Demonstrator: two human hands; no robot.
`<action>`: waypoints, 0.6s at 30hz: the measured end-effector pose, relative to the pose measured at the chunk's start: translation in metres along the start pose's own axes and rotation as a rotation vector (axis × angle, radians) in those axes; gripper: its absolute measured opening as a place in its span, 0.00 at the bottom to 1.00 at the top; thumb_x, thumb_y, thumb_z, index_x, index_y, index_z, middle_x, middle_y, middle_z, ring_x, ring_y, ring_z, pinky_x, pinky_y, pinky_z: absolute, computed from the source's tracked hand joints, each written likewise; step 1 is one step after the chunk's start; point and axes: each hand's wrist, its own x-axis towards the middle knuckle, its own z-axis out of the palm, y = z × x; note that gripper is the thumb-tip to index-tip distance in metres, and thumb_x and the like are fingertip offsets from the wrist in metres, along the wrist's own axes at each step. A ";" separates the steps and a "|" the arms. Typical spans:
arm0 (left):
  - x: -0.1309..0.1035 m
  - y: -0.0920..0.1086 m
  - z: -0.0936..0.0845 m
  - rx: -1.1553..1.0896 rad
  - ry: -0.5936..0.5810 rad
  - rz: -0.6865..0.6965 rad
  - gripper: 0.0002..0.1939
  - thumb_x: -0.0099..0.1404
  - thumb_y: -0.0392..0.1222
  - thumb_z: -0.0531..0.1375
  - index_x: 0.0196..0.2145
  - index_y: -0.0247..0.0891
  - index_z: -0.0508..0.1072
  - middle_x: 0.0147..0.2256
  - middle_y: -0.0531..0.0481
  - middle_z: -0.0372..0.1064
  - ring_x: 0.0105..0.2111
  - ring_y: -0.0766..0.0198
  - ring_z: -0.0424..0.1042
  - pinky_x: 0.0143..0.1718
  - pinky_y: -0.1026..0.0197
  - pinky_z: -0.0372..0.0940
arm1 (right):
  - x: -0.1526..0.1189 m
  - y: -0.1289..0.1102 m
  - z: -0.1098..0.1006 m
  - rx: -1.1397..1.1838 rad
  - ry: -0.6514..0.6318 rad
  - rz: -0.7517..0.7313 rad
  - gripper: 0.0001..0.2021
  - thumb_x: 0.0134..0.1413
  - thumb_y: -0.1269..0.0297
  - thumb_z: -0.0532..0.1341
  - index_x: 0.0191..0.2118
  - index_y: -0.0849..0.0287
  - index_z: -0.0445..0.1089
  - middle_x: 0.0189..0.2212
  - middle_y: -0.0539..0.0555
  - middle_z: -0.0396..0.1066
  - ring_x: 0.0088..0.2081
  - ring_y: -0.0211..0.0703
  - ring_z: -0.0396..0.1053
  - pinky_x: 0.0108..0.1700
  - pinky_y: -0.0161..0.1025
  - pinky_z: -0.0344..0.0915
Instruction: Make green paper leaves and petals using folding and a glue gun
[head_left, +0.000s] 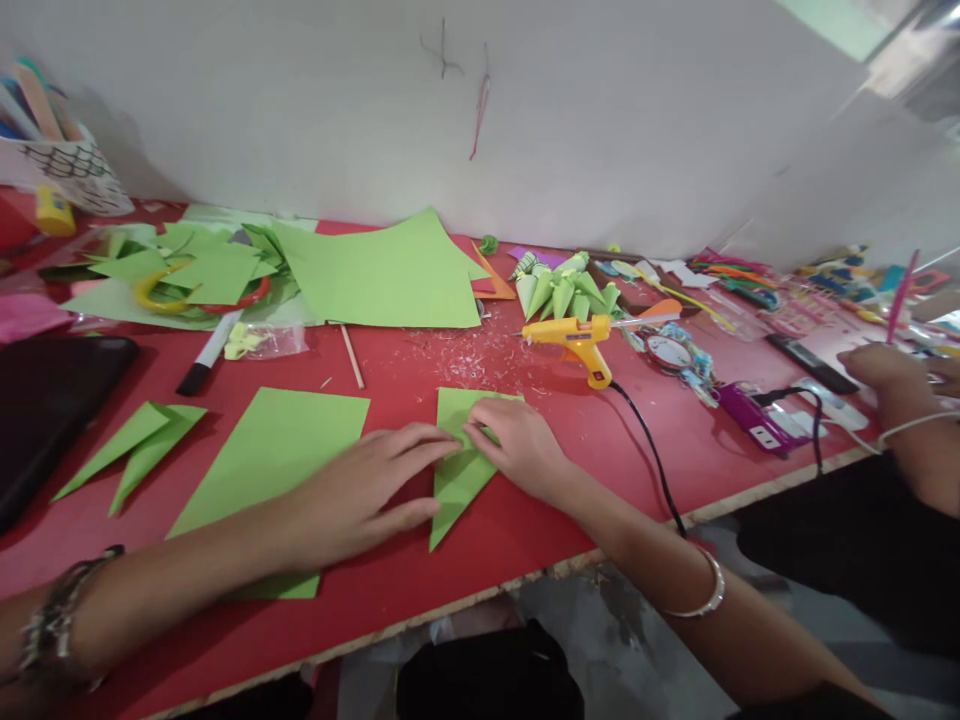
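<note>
A small piece of green paper (pixel 459 490), folded and tapering to a point at its lower end, lies on the red table (pixel 525 555). My left hand (pixel 375 490) reaches to its left edge with fingers stretched out and thumb apart, holding nothing. From the other side, my right hand (pixel 517 440) has curled fingers pinched at the upper part of the paper. The exact grip at the fingertips is partly hidden. Under my left forearm rests a larger green sheet (pixel 277 450). Two pointed folded green paper pieces (pixel 150 445) lie farther left.
A yellow glue gun (pixel 574 340) trails a black cord toward a purple power strip (pixel 765 420). Behind are green paper sheets (pixel 390 270) and several green paper cones (pixel 562 288). A marker (pixel 210 352) and a black device (pixel 60 400) lie left. Another person's hand (pixel 889 370) is at right.
</note>
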 end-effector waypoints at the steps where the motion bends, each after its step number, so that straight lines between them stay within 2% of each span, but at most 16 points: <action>1: 0.003 0.001 0.004 0.067 0.035 -0.023 0.26 0.62 0.53 0.48 0.56 0.43 0.55 0.54 0.47 0.55 0.51 0.57 0.57 0.51 0.55 0.54 | 0.000 0.000 0.000 -0.003 0.003 -0.002 0.09 0.56 0.65 0.50 0.26 0.60 0.60 0.24 0.49 0.63 0.28 0.35 0.57 0.29 0.32 0.48; 4: 0.009 0.003 0.012 0.210 0.111 -0.082 0.30 0.57 0.56 0.52 0.54 0.40 0.58 0.52 0.46 0.57 0.51 0.53 0.56 0.52 0.51 0.50 | 0.000 -0.001 0.000 -0.018 0.010 -0.005 0.09 0.56 0.66 0.50 0.26 0.60 0.60 0.25 0.50 0.63 0.28 0.36 0.57 0.30 0.32 0.48; 8: 0.008 0.007 0.013 0.274 0.147 -0.099 0.31 0.54 0.58 0.53 0.53 0.40 0.61 0.51 0.47 0.59 0.49 0.53 0.57 0.52 0.50 0.47 | 0.000 0.000 0.001 -0.019 0.007 -0.004 0.09 0.56 0.66 0.50 0.26 0.60 0.60 0.24 0.50 0.62 0.28 0.36 0.57 0.30 0.32 0.48; 13: 0.002 0.008 0.013 0.248 0.087 -0.002 0.22 0.58 0.56 0.51 0.50 0.53 0.64 0.54 0.55 0.57 0.49 0.56 0.58 0.51 0.51 0.48 | 0.000 0.000 0.001 -0.002 0.011 0.009 0.08 0.55 0.66 0.51 0.27 0.60 0.61 0.25 0.50 0.63 0.28 0.36 0.57 0.30 0.32 0.49; 18: -0.004 0.005 0.016 0.255 0.067 0.032 0.27 0.58 0.58 0.50 0.55 0.52 0.57 0.58 0.53 0.51 0.56 0.55 0.49 0.57 0.48 0.39 | -0.001 0.000 0.001 0.035 0.017 0.021 0.09 0.55 0.66 0.51 0.26 0.60 0.61 0.24 0.50 0.63 0.28 0.35 0.58 0.30 0.32 0.50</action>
